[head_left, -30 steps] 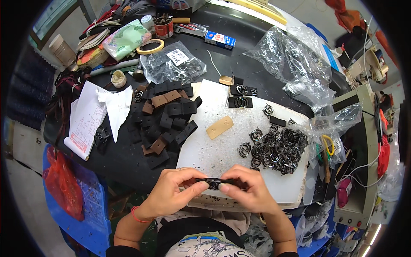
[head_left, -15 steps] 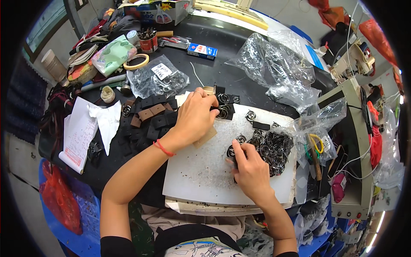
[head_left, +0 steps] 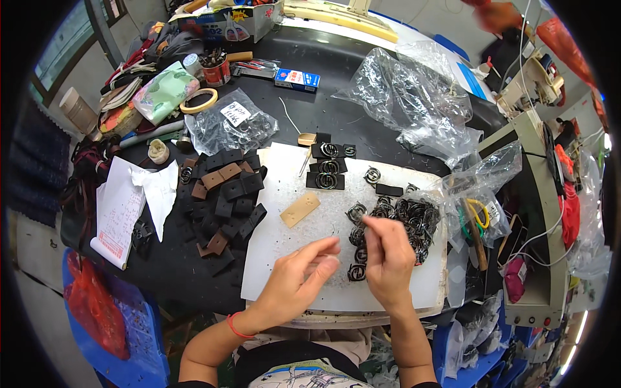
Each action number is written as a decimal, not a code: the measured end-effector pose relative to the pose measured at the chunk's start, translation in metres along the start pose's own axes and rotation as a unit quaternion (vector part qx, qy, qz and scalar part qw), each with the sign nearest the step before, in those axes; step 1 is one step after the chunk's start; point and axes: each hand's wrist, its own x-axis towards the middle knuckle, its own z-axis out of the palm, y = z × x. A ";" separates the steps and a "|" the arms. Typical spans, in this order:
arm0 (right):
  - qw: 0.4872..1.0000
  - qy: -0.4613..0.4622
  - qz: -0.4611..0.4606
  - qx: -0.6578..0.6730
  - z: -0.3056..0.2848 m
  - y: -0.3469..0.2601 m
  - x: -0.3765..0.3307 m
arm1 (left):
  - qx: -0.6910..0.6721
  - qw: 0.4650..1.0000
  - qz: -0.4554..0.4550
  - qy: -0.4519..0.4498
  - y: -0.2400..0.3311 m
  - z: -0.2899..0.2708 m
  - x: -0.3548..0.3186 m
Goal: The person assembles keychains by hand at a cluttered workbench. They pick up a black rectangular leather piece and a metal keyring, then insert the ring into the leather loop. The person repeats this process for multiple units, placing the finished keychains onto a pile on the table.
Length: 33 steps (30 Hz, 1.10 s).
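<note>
My left hand (head_left: 299,277) hovers over the near part of a white board (head_left: 268,265), thumb and fingers apart, nothing visible in it. To its right, my right hand (head_left: 391,264) has thumb and forefinger pinched beside a loose column of dark metal ring ornaments (head_left: 356,273); whatever is in the pinch is too small to tell. A heap of the same ornaments (head_left: 424,223) lies just beyond that hand. At the board's far edge, black leather pieces (head_left: 315,179) carry ring ornaments. A tan piece with small holes (head_left: 300,210) lies on the board's left half.
Left of the board is a pile of black and brown leather pieces (head_left: 236,189). A notepad (head_left: 116,210) lies farther left. Clear plastic bags (head_left: 411,97) lie at the back right, a blue box (head_left: 297,79) at the back. Yellow-handled scissors (head_left: 480,215) sit at the right.
My left hand has come back from the leather pieces at the far edge toward me, uncovering them and the tan piece. My right hand has shifted slightly right, its fingers now pinched.
</note>
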 end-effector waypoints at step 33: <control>0.987 -0.115 -0.026 0.112 0.022 -0.045 -0.014 | 0.129 0.988 -0.040 0.071 0.012 -0.027 -0.022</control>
